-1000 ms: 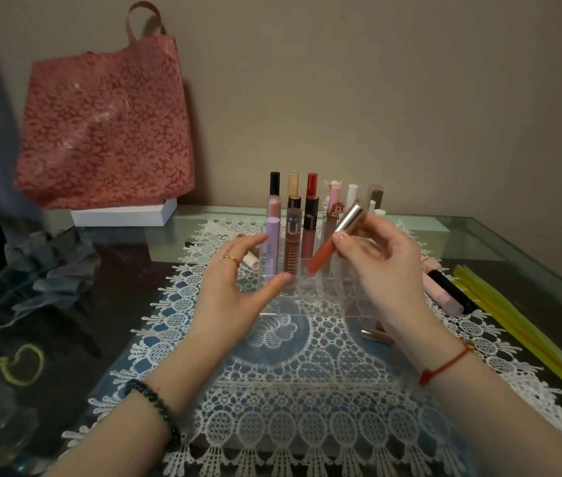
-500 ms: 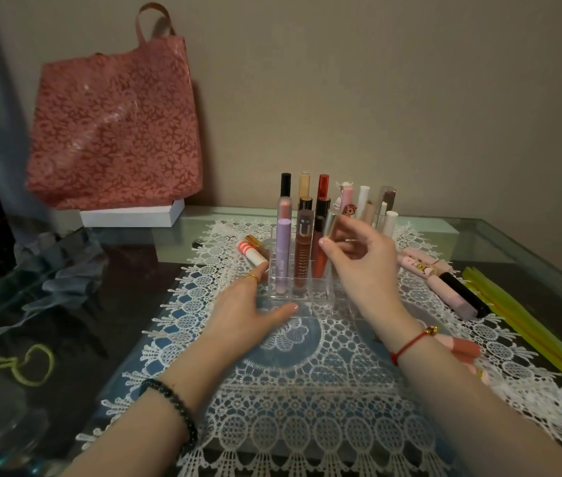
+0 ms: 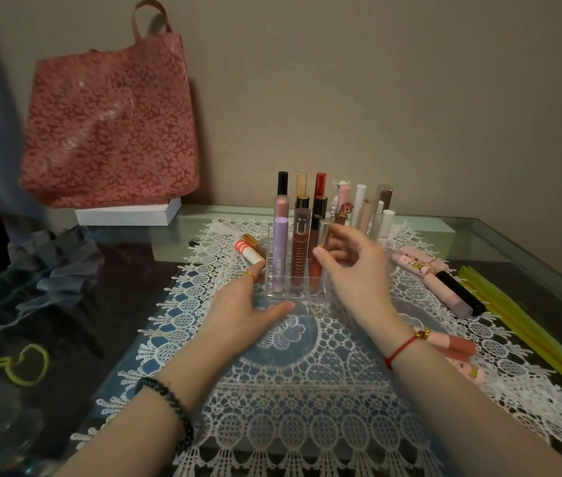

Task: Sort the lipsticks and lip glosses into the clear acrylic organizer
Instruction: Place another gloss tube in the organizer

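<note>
The clear acrylic organizer (image 3: 302,302) stands on the lace mat (image 3: 293,407) with several lipsticks and glosses upright in its rows. An orange lip gloss with a silver cap (image 3: 315,275) stands in a front slot beside a brown gloss (image 3: 299,259) and a lilac tube (image 3: 279,256). My right hand (image 3: 358,273) hovers at its cap, fingers spread, thumb tip by the tube. My left hand (image 3: 245,304) lies on the mat against the organizer's front left corner, holding nothing.
Loose tubes lie right of the organizer (image 3: 451,292) and near my right wrist (image 3: 455,346); a red-striped tube (image 3: 248,253) lies to the left. A pink floral bag (image 3: 111,122) on a white box (image 3: 128,215) stands back left. Yellow strips (image 3: 530,325) lie at the right edge.
My right hand carried the orange gloss from a tilted hold above the organizer down into a front slot, stood it upright, then loosened its fingers. My left hand slid down to the organizer's base.
</note>
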